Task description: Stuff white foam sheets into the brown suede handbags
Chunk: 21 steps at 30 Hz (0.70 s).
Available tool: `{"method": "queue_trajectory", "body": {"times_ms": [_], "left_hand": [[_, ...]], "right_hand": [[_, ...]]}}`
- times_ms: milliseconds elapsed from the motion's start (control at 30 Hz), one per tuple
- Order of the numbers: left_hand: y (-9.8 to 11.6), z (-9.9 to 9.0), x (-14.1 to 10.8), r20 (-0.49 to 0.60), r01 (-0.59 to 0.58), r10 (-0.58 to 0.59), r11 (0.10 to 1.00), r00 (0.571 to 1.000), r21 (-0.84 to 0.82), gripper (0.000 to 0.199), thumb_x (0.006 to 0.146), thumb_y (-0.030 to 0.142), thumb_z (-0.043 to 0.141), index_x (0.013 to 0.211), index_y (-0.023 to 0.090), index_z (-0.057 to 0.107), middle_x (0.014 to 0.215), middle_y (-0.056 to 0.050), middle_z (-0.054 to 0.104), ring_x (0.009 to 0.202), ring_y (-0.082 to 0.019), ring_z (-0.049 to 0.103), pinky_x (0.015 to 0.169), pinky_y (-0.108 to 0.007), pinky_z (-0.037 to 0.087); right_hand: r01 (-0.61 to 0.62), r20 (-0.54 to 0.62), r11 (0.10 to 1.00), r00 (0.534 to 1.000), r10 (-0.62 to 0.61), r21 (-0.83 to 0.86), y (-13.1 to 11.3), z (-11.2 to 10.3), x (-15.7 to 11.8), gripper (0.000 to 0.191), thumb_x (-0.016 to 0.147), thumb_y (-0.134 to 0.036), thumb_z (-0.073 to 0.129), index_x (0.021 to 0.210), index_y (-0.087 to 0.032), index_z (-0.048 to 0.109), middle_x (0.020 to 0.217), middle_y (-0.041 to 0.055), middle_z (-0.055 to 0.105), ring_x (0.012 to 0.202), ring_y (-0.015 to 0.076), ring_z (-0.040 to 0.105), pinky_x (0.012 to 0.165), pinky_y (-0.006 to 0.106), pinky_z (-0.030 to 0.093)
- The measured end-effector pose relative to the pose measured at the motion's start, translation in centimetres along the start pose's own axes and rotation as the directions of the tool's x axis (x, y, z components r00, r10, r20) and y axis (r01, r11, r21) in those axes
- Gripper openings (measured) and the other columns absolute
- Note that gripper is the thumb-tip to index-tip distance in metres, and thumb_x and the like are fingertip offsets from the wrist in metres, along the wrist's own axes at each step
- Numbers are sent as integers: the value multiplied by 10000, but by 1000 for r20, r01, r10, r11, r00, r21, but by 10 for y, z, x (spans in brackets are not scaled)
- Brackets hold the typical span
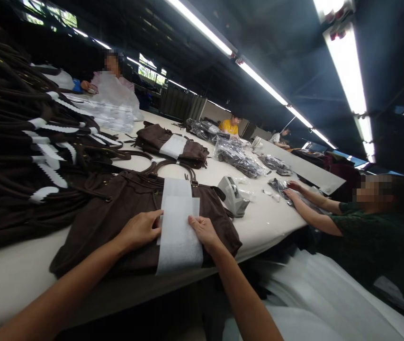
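Note:
A dark brown handbag (116, 208) lies flat on the table in front of me, its handles pointing away. Around its middle runs a white foam sheet (178, 241), with two layers overlapping near the top. My left hand (140, 230) has its fingers curled at the sheet's left edge, thumb and forefinger on it. At the right edge, my right hand (205, 233) pinches the sheet, thumb on top and the other fingers mostly hidden. Just beyond the bag's right side stands a grey tape dispenser (235, 198).
Stacked brown bags with white-wrapped handles (27, 142) rise at the left. Another wrapped handbag (187, 151) lies behind mine. Plastic-wrapped bags (239, 156) sit farther along the table (265, 227). A co-worker (368, 218) handles one at right; white sheets (315, 284) hang below.

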<state>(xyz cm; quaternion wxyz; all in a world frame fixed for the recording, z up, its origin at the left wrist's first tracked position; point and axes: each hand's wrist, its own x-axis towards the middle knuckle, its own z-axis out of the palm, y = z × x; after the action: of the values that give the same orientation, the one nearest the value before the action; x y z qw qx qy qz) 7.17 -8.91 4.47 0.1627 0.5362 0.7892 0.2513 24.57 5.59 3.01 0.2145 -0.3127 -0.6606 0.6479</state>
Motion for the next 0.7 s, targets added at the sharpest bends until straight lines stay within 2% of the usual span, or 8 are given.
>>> {"method": "queue_trajectory", "body": {"times_ms": [67, 133, 233, 300, 433, 500, 600, 700], "left_hand": [[5, -1, 1, 44, -19, 20, 999, 999, -27, 271, 803, 317, 509, 1027, 237, 640, 846, 4, 673, 789, -174, 637, 696, -243, 429], [9, -1, 2, 47, -8, 9, 1000, 999, -23, 262, 812, 364, 507, 996, 232, 638, 916, -16, 664, 833, -186, 638, 706, -248, 432], [13, 3, 8, 5, 57, -57, 998, 998, 11, 369, 785, 431, 530, 1069, 217, 627, 1120, -98, 610, 948, -270, 633, 735, -312, 452], [14, 6, 15, -25, 108, -108, 994, 994, 11, 476, 761, 451, 552, 1171, 211, 592, 1180, -147, 587, 975, -330, 636, 749, -366, 467], [13, 10, 33, -69, 153, -160, 983, 985, -102, 529, 765, 421, 545, 1241, 189, 548, 1074, -142, 678, 986, -338, 661, 771, -364, 488], [13, 12, 38, -70, 105, -120, 977, 990, -187, 456, 757, 382, 539, 1159, 175, 598, 1002, -105, 717, 1005, -309, 668, 785, -316, 490], [12, 17, 37, -37, 2, -13, 961, 999, -277, 348, 705, 386, 548, 926, 152, 679, 855, -69, 739, 958, -318, 682, 748, -288, 499], [6, 30, 34, 6, -50, 56, 925, 998, -376, 366, 647, 451, 576, 823, 152, 692, 788, -44, 738, 891, -311, 688, 726, -278, 518]], "right_hand": [[13, -15, 1000, 1000, -12, 17, -2, 0, -3, 620, 579, -744, 705, 669, -147, 563, 578, -33, 485, 532, 80, 366, 502, 231, 288], [17, -18, 1000, 1000, -17, 7, -2, 1, -5, 605, 600, -738, 692, 671, -152, 558, 580, -34, 479, 538, 83, 368, 507, 233, 290], [31, 0, 998, 1000, -31, -55, 1, 3, -4, 579, 638, -727, 661, 662, -159, 548, 568, -40, 452, 540, 84, 350, 500, 231, 262], [38, 10, 995, 999, -37, -95, 3, 5, -1, 569, 651, -722, 649, 635, -167, 523, 548, -48, 416, 528, 79, 322, 486, 229, 229], [57, 31, 990, 998, -53, -125, 4, 9, 3, 585, 644, -737, 641, 590, -179, 474, 519, -56, 373, 494, 68, 283, 460, 229, 190], [59, 40, 992, 998, -55, -109, 4, 11, 4, 609, 623, -763, 643, 602, -175, 487, 517, -58, 372, 482, 65, 274, 452, 228, 193], [102, 24, 995, 995, -102, -20, 5, 15, 3, 648, 601, -798, 650, 635, -166, 513, 536, -56, 391, 492, 65, 278, 459, 224, 219], [214, -104, 975, 973, -206, 67, 0, 20, 0, 643, 687, -800, 596, 701, -159, 553, 589, -35, 457, 524, 82, 326, 489, 226, 275]]}}
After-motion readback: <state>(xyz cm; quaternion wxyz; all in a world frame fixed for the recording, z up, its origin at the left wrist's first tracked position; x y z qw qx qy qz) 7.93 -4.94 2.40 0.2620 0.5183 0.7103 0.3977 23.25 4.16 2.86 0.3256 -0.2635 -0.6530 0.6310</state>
